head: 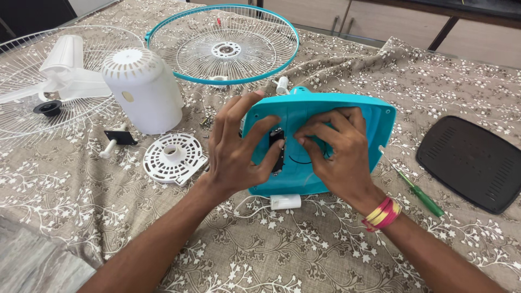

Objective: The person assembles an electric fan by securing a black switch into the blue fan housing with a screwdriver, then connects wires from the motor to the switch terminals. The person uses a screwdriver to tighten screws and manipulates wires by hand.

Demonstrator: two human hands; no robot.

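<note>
Bright, even daylight; soft shadows fall beneath the hands; sharp focus throughout, with slight wide-angle bending at the frame edges.

Screwdriver (420, 193) right of base (347, 116); cover (144, 89) left.
</note>
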